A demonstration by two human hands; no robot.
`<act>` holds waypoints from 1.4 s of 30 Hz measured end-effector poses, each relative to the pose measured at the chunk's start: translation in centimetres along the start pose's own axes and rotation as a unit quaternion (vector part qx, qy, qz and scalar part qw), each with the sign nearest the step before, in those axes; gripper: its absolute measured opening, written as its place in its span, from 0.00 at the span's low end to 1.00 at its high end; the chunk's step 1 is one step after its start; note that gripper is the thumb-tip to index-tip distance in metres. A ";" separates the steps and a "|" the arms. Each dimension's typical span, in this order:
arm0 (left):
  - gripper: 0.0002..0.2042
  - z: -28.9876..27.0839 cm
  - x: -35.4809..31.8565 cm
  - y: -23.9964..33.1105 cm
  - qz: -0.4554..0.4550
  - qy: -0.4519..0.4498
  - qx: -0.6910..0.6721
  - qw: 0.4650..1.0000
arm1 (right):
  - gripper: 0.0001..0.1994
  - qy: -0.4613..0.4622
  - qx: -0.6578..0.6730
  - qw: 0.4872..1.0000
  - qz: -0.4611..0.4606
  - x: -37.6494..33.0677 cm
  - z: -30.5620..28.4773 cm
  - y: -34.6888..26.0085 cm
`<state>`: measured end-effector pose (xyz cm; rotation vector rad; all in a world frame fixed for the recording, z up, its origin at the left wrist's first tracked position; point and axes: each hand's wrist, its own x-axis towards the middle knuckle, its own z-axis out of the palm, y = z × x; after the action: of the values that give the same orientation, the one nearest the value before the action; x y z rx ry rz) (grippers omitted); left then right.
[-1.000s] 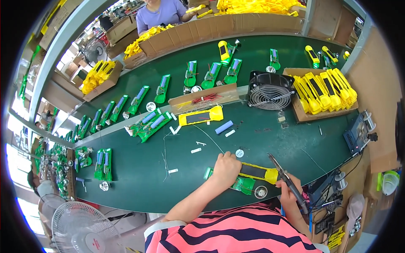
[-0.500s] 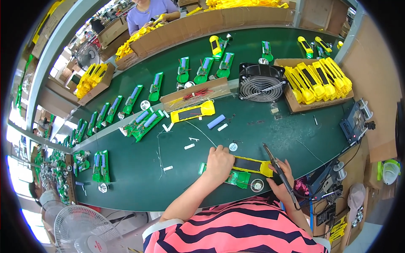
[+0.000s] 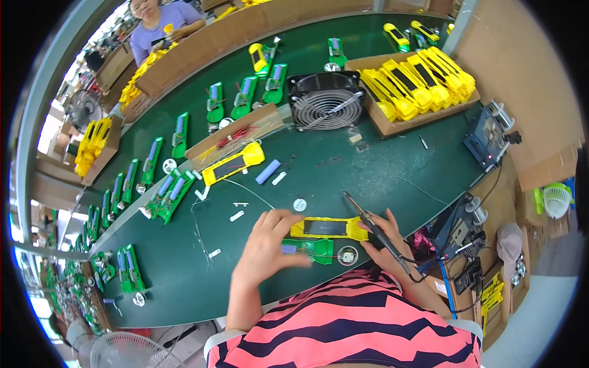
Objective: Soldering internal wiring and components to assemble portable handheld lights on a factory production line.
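A yellow plastic casing [image 3: 327, 228] with a dark panel lies in front of me. Just nearer me is a green lamp housing [image 3: 318, 250] with a blue cell, and a round reflector [image 3: 347, 255] sits at its right end. My left hand [image 3: 265, 245] is over the left ends of both, thumb and fingers apart; its fingertips are by the casing's corner, and whether they touch it is unclear. My right hand [image 3: 388, 240] grips a soldering iron [image 3: 380, 235], tip pointing up-left, with fingers against the casing's right end.
Beyond lie another yellow casing [image 3: 234, 164], a loose blue cell [image 3: 268, 172] and a cardboard tray of wires [image 3: 236, 136]. A black fan [image 3: 326, 103] and a box of yellow casings [image 3: 410, 89] stand farther back. Soldering stations [image 3: 488, 140] are at right; a co-worker [image 3: 161, 32] sits far left.
My left hand has lifted from the casing's left end, its fingers spreading. My right hand keeps the soldering iron. The whole view has shifted, moving the bench things leftward in the picture.
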<state>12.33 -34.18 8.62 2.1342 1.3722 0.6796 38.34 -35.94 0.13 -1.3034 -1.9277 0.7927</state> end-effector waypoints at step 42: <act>0.05 9.0 0.5 -1.5 -0.055 0.080 0.161 0.982 | 0.06 0.030 0.090 0.982 -0.165 3.3 -2.2 0.5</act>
<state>17.37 -34.50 1.06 2.2655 1.7763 0.6330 39.47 -32.46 1.71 -0.8607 -1.9081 0.7294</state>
